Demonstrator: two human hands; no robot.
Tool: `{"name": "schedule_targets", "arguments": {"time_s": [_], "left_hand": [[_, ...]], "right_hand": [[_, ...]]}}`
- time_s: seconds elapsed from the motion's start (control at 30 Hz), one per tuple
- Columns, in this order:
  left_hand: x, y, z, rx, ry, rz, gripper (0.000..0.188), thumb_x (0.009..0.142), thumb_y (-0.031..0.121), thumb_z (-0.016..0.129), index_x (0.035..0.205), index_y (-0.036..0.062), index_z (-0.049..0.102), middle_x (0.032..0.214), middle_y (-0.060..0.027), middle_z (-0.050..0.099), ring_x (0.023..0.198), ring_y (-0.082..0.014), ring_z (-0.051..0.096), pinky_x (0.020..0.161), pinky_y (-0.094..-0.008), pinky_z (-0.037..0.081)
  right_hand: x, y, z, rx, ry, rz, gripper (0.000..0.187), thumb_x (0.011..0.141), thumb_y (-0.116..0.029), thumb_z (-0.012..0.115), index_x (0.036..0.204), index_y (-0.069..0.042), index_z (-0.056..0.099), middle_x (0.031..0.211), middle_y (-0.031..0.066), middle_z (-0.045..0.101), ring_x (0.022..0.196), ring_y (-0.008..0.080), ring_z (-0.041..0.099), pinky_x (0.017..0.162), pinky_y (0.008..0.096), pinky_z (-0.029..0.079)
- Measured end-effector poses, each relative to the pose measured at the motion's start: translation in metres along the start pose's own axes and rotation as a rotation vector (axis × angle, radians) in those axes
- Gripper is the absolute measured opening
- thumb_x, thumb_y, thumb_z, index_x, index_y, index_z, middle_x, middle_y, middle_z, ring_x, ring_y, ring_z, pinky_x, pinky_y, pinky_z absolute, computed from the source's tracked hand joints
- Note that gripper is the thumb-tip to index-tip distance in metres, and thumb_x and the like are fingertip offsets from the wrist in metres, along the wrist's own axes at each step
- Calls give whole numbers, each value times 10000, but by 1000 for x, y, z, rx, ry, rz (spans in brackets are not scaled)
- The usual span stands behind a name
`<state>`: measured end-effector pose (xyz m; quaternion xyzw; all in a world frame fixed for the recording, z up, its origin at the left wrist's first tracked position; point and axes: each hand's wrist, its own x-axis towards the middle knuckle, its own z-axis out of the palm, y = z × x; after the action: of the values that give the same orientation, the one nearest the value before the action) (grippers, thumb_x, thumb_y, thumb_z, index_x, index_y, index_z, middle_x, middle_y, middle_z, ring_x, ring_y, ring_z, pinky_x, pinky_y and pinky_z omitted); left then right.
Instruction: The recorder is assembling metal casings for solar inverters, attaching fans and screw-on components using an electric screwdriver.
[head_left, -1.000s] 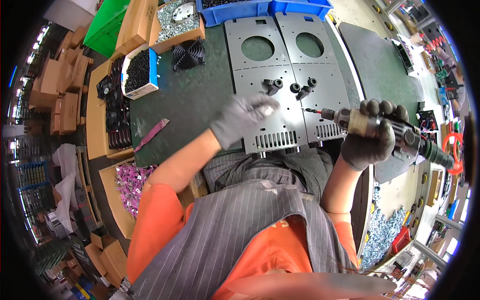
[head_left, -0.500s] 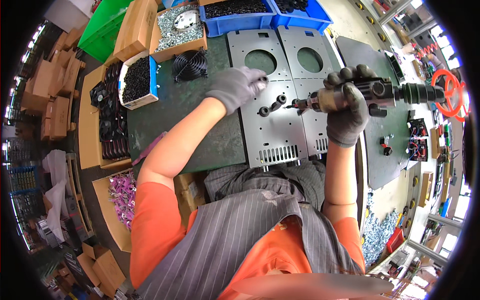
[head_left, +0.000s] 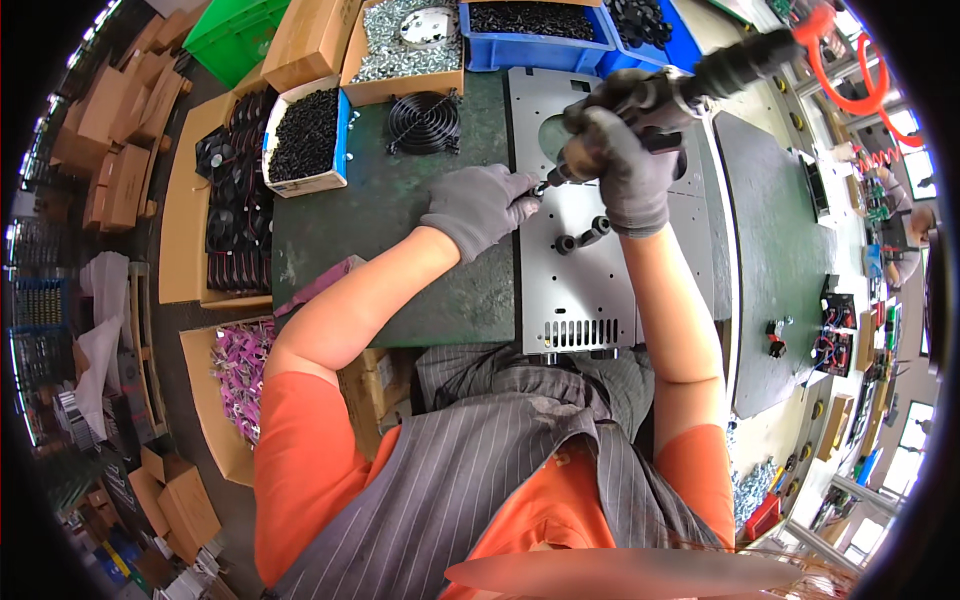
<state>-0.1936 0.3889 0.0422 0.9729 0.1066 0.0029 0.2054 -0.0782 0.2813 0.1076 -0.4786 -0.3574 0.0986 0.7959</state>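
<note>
My gloved left hand [head_left: 480, 208] is closed, pinching a small black rubber foot [head_left: 538, 191] at the left edge of a grey metal panel [head_left: 575, 300]. My gloved right hand [head_left: 630, 175] grips a power screwdriver [head_left: 662, 105], tilted down to the left, and its bit meets the piece at my left fingertips. Two more black round feet [head_left: 566, 244] lie on the panel, just below the driver. The panel has a large round hole, partly covered by my right hand, and a row of slots at its near end. A second grey panel [head_left: 690, 240] lies beside it, partly behind my right forearm.
A black fan guard [head_left: 424, 122] lies on the green table [head_left: 390, 290]. Behind it stand a carton of silver screws [head_left: 400, 65] and blue bins [head_left: 535, 50] of black parts. A box of black screws [head_left: 306, 135] is at left. A red coiled hose [head_left: 850, 90] hangs at right.
The screwdriver has swung left and turned down so its bit reaches my left fingertips. My left hand has shifted from over the panel to its left edge.
</note>
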Motion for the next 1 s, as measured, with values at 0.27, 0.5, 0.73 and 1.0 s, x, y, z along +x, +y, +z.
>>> {"name": "schedule_targets", "arguments": {"time_s": [0.27, 0.5, 0.73, 1.0], "left_hand": [[5, -2, 3, -92, -5, 12, 354, 883, 379, 533, 1114, 118, 596, 1004, -110, 617, 942, -297, 603, 809, -421, 482], [9, -2, 6, -94, -2, -13, 357, 878, 386, 540, 1092, 108, 608, 1023, -117, 617, 965, -306, 596, 825, -420, 477], [11, -2, 10, -118, 41, -33, 338, 846, 365, 595, 1073, 117, 628, 1029, -113, 631, 948, -312, 591, 812, -402, 471], [8, -8, 9, -538, 40, -39, 271, 874, 244, 551, 1078, 72, 603, 878, -93, 633, 811, -210, 616, 687, -347, 501]], "right_hand": [[5, 12, 6, -146, -162, 187, 292, 723, 8, 575, 1002, -12, 489, 833, 82, 568, 739, 174, 612, 677, 307, 517], [12, 29, 1, -74, -162, 252, 203, 720, -41, 654, 889, -4, 548, 704, 32, 586, 623, 111, 582, 594, 264, 500], [10, 33, 3, -178, -166, 293, 374, 682, -79, 722, 1012, -29, 554, 827, 1, 585, 734, 80, 529, 686, 251, 470], [1, 43, -2, -134, -169, 171, 434, 718, -44, 670, 1101, 22, 476, 774, 70, 586, 628, 142, 602, 567, 265, 481]]}}
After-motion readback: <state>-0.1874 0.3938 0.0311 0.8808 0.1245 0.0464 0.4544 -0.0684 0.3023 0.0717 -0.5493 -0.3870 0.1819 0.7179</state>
